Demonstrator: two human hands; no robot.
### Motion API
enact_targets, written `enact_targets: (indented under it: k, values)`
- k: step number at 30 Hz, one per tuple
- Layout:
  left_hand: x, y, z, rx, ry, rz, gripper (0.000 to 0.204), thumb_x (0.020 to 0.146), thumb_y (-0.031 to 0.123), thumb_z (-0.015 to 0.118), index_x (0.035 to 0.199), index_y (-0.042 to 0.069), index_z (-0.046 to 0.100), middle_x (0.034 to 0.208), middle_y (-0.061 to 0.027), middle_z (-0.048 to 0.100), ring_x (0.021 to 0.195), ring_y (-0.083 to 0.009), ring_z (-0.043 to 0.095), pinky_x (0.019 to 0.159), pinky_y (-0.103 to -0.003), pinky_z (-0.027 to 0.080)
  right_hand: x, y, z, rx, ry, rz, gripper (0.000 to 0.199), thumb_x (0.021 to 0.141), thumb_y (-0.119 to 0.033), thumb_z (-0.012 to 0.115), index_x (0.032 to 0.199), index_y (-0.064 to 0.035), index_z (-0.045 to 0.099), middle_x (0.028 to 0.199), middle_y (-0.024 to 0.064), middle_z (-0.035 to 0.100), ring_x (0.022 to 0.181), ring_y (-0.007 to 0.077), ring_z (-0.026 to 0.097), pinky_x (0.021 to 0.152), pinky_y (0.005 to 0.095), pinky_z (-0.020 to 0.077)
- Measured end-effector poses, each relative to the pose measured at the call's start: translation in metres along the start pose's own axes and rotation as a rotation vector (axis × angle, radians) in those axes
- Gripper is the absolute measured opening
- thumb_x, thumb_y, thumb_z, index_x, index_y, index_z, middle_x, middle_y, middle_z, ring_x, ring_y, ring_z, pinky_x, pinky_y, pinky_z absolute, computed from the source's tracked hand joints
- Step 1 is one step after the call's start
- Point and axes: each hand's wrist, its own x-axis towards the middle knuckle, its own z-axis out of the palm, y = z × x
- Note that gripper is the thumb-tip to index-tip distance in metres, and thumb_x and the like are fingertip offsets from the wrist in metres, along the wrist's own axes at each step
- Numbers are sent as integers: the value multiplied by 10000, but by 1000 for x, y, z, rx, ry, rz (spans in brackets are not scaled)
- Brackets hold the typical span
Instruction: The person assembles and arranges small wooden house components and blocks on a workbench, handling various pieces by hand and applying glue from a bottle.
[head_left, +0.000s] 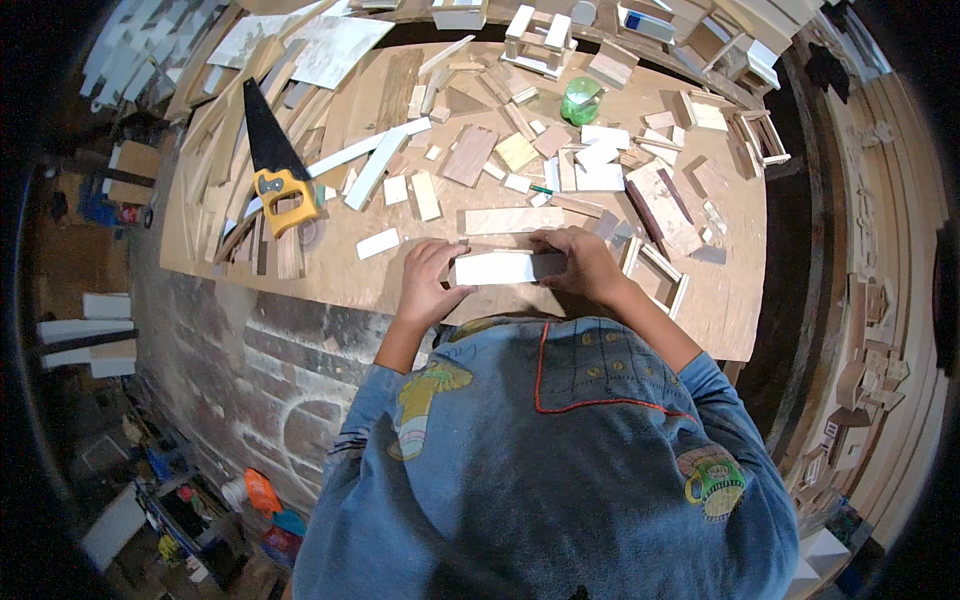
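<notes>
Person bent over a plywood worktop [700,300], seen from above; blue patterned top fills the lower frame. Both hands are on one pale rectangular wood block [505,267], which lies lengthwise, left to right, near the front edge of the worktop, right in front of the person's chest. Left hand [430,280] grips the block's left end, fingers curled over the top, thumb toward the body. Right hand [580,262] clamps the right end, fingers wrapped over the far side. The hands sit apart with the block's bare middle showing between them. Whether the block rests on the board or is lifted slightly off it cannot be told from this angle. Just beyond the block lies a longer light wood strip [512,219], parallel to it. To the right of the right hand, a small open wooden frame [657,277] lies flat. Well to the left, a handsaw with a black blade and yellow handle [272,165] rests on a heap of offcuts. A green round container [581,100] stands farther back among scattered small pieces.
</notes>
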Motion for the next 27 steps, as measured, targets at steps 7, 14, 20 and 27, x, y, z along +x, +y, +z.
enact_targets:
  k: [7,14,20,27]
  values:
    - [-3,5,-1,22,25,-1,484,494,155,804,941,68,641,933,-91,637,946,-301,562,895,-410,394,-4,-4,3,6,27,-39,655,557,-65,810,1172,-64,586,1032,148,636,949,333,588,836,389,485]
    - [-9,-3,-4,33,-6,19,502,498,188,792,961,66,641,954,-95,622,961,-301,548,898,-399,393,-4,-12,8,-60,30,-20,621,603,-84,771,1192,-48,574,1053,165,625,966,339,566,848,398,476]
    - [-5,4,-2,113,-49,-7,469,511,197,790,933,56,641,959,-91,609,984,-294,528,894,-409,380,-3,-6,4,-14,38,-92,590,621,-84,747,1185,-31,583,1026,190,626,927,353,573,828,418,480]
    - [-4,7,-12,19,-110,-29,419,515,233,799,858,47,643,876,-100,612,890,-301,541,832,-400,412,-3,-4,-4,104,34,-48,601,617,-125,806,1172,-40,591,1009,168,615,921,329,580,810,398,475]
